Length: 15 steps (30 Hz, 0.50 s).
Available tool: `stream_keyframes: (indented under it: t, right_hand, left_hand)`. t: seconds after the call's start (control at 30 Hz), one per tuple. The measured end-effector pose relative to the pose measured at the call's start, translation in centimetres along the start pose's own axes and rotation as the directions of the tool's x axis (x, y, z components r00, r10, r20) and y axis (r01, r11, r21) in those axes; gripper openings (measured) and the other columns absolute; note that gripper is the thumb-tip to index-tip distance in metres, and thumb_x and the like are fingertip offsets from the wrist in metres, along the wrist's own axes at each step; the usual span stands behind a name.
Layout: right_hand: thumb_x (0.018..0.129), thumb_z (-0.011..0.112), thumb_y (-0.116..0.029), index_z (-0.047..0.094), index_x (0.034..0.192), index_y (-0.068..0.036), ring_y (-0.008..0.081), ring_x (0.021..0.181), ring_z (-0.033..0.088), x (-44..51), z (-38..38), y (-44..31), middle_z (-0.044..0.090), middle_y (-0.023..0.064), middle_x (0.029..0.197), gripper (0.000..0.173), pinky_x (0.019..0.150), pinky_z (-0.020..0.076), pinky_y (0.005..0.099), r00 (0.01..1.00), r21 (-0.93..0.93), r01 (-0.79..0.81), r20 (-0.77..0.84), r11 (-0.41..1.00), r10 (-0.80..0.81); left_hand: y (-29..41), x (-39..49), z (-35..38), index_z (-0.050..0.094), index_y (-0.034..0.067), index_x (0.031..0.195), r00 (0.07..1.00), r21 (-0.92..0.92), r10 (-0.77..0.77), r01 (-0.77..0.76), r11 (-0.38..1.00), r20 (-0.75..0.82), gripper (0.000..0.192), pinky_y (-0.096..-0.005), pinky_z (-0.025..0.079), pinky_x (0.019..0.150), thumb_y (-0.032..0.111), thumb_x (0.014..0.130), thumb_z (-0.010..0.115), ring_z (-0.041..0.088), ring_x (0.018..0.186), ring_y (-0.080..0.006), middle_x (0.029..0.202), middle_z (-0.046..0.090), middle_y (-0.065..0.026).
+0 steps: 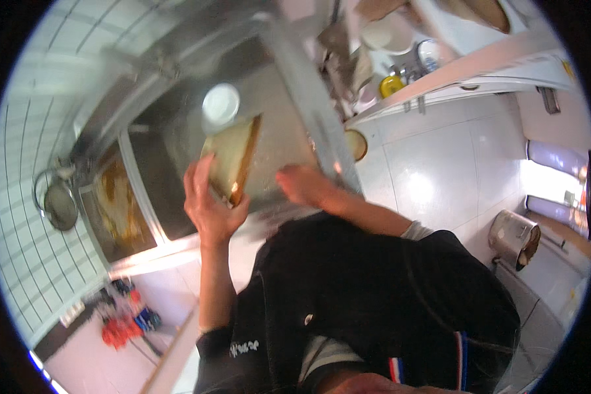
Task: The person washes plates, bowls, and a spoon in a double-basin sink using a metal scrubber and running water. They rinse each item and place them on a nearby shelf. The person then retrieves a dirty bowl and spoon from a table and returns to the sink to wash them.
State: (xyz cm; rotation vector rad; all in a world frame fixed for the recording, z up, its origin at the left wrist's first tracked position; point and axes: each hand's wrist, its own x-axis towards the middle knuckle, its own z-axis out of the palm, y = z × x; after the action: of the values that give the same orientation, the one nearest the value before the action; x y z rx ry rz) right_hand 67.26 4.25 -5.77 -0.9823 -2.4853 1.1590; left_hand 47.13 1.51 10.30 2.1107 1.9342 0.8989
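Observation:
My left hand (214,204) grips the near end of a flat, pale board-like thing (231,152) with a brown edge, held tilted over the larger basin of a stainless steel sink (283,125). Blur leaves its exact kind unclear. Just past its far end is a round white dish or lid (221,103). My right hand (305,184) is curled at the right side of the same basin, apart from the board-like thing. Its fingers are blurred and turned away, so anything inside them is hidden.
The smaller basin at left holds a yellowish-brown thing (115,202). A round strainer or pan (60,207) hangs on the tiled wall. Crowded dishes and a yellow item (391,86) fill the right counter. A metal pot (514,239) stands far right; red bags (120,332) lie lower left.

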Motion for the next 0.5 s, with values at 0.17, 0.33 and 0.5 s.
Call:
stream_keyframes:
  t: [0.17, 0.33, 0.5]
  right_hand:
    - [0.090, 0.055, -0.015, 0.057, 0.088, -0.002, 0.0425, 0.082, 0.061, -0.3, -0.1, -0.3, 0.061, 0.0203, 0.085, 0.013, 0.073, 0.0478, 0.0534, 0.998, 0.170, -0.024, -0.051, 0.985, 0.033]
    - [0.093, 0.053, -0.018, 0.059, 0.089, -0.001, 0.0433, 0.082, 0.064, -0.5, -0.4, -0.5, 0.063, 0.0203, 0.085, 0.018, 0.074, 0.0502, 0.0539, 0.999, 0.159, -0.030, -0.010, 0.987, 0.032]
    - [0.093, 0.053, -0.019, 0.062, 0.087, 0.000, 0.0430, 0.083, 0.065, -0.6, -0.2, -0.2, 0.065, 0.0225, 0.085, 0.022, 0.074, 0.0504, 0.0533, 0.998, 0.181, 0.021, -0.066, 0.983, -0.010]
  left_hand:
    - [1.7, 3.4, 0.4, 0.049, 0.002, 0.137, 0.830, -0.623, -0.553, 0.467, 0.628, 0.065, 0.064, -0.0397, 0.048, 0.101, 0.009, 0.075, 0.063, 0.057, 0.117, -0.0259, 0.132, 0.053, -0.0112]
    - [5.8, 10.2, -0.5, 0.050, -0.001, 0.133, 0.790, -0.904, -0.557, 0.400, 0.153, 0.256, 0.052, -0.0420, 0.046, 0.102, 0.014, 0.083, 0.056, 0.056, 0.119, -0.0270, 0.128, 0.055, -0.0120]
    - [13.6, 21.1, -0.4, 0.052, -0.005, 0.127, 0.896, -0.929, -0.322, 0.354, 0.107, 0.305, 0.043, -0.0440, 0.048, 0.100, 0.015, 0.089, 0.056, 0.058, 0.117, -0.0284, 0.124, 0.058, -0.0134]
